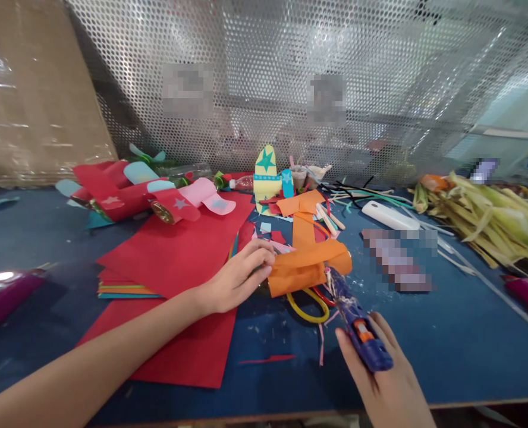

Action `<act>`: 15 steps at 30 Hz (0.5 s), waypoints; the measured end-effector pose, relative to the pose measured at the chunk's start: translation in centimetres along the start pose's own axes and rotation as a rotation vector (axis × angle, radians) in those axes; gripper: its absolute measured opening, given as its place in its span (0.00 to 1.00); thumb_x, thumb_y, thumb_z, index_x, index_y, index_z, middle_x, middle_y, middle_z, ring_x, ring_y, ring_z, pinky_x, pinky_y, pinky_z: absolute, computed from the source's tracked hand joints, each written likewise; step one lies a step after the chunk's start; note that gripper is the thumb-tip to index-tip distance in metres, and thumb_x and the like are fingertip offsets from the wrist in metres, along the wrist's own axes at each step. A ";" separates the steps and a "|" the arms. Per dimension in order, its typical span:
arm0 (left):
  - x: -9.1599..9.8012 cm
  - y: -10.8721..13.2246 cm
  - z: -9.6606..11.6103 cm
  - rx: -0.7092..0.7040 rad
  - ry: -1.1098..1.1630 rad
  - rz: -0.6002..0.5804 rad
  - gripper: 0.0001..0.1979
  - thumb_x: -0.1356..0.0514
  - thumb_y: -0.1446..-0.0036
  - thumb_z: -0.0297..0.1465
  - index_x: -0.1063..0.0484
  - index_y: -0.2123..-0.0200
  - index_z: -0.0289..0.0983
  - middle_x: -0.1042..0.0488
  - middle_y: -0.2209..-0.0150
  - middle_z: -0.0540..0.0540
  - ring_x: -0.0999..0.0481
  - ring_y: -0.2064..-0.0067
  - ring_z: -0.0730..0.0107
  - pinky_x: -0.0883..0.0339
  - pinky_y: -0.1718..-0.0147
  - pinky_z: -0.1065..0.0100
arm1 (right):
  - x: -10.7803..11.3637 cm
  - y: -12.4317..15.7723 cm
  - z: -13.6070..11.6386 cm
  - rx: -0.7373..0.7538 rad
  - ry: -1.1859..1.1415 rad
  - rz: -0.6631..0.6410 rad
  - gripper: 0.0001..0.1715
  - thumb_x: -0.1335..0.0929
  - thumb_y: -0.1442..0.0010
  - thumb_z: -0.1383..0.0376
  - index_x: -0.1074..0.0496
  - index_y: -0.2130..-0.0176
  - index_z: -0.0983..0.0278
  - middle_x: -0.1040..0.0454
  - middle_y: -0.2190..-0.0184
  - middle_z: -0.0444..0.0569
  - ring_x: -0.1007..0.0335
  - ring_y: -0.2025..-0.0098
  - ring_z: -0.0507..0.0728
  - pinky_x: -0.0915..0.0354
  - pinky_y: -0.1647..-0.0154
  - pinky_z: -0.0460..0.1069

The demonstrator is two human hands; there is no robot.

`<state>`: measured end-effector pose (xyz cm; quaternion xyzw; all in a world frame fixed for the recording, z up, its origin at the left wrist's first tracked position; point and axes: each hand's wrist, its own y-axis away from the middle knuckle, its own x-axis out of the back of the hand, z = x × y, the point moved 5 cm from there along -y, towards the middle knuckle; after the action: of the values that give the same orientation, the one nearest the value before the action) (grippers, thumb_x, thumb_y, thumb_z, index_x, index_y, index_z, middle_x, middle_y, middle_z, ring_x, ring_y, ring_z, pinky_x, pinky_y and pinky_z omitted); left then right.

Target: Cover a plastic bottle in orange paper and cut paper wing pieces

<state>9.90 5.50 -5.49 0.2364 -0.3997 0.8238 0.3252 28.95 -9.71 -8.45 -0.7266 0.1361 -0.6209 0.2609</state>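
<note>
My left hand point(241, 273) is closed on the left end of an orange paper-covered roll point(291, 279), its fingertips pressed to the paper. In my right hand point(395, 377) is a dark blue hot glue gun point(357, 324), gripped from behind. Its nozzle meets the orange paper near the roll's right part, touching or very close to it. Beneath the roll show scissors with a yellow handle loop point(314, 320) and a red one, their blades hidden. Behind it lies an orange paper strip point(304, 232).
Red paper sheets point(179, 249) are stacked at left, near red paper-wrapped models point(125, 193). A yellow rocket shape point(265, 184) stands behind. At right are a white-handled cutter-like tool point(389, 215), a blurred-out flat object point(398, 261) and corn husks point(491, 208). Perforated metal point(246, 131) backs the table.
</note>
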 end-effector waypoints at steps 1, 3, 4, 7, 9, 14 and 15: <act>0.0 0.0 0.0 0.000 -0.002 0.001 0.06 0.55 0.33 0.26 0.41 0.62 0.40 0.37 0.56 0.44 0.34 0.51 0.67 0.36 0.50 0.63 | 0.2 -0.1 0.0 -0.014 0.029 0.031 0.25 0.49 0.30 0.57 0.29 0.60 0.62 0.24 0.63 0.54 0.25 0.58 0.60 0.28 0.68 0.47; 0.1 -0.1 0.1 0.001 -0.004 0.005 0.07 0.55 0.33 0.26 0.41 0.62 0.40 0.37 0.56 0.44 0.33 0.52 0.67 0.36 0.51 0.62 | 0.8 -0.6 0.0 -0.066 0.071 0.106 0.23 0.47 0.30 0.55 0.30 0.61 0.63 0.24 0.66 0.53 0.24 0.60 0.60 0.28 0.70 0.47; 0.1 -0.1 0.1 0.003 -0.005 0.006 0.07 0.55 0.33 0.26 0.41 0.63 0.40 0.37 0.57 0.44 0.33 0.52 0.66 0.35 0.51 0.62 | 1.1 -0.9 -0.1 -0.089 0.079 0.137 0.23 0.46 0.30 0.55 0.30 0.63 0.63 0.25 0.68 0.53 0.24 0.63 0.59 0.28 0.72 0.46; 0.1 -0.1 0.2 0.011 -0.002 0.008 0.07 0.55 0.33 0.27 0.40 0.63 0.40 0.36 0.57 0.44 0.33 0.53 0.66 0.35 0.51 0.61 | 2.1 -1.8 -0.2 -0.114 0.097 0.192 0.25 0.48 0.30 0.55 0.31 0.66 0.62 0.25 0.71 0.52 0.23 0.68 0.58 0.29 0.76 0.47; 0.1 -0.1 0.1 0.017 0.000 0.003 0.07 0.56 0.33 0.27 0.40 0.63 0.40 0.36 0.57 0.44 0.33 0.53 0.66 0.35 0.51 0.60 | 2.4 -1.9 -0.2 -0.108 0.125 0.204 0.25 0.47 0.30 0.55 0.31 0.66 0.63 0.24 0.71 0.53 0.22 0.67 0.60 0.28 0.76 0.47; 0.1 -0.1 0.2 0.021 0.001 0.002 0.07 0.56 0.33 0.27 0.40 0.63 0.40 0.37 0.57 0.44 0.34 0.52 0.66 0.36 0.51 0.62 | 0.9 -0.2 0.1 -0.149 0.068 0.139 0.25 0.46 0.31 0.53 0.28 0.61 0.62 0.22 0.65 0.53 0.22 0.59 0.62 0.26 0.69 0.50; 0.1 -0.1 0.2 0.023 -0.001 0.003 0.07 0.56 0.33 0.27 0.40 0.63 0.40 0.36 0.57 0.44 0.34 0.52 0.66 0.36 0.51 0.62 | 0.4 0.1 0.2 -0.173 0.040 0.114 0.25 0.46 0.31 0.53 0.27 0.60 0.62 0.22 0.62 0.54 0.23 0.56 0.62 0.26 0.66 0.50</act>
<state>9.96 5.44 -5.27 0.2400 -0.3906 0.8287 0.3211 29.22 -10.02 -8.18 -0.7249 0.2355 -0.6052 0.2296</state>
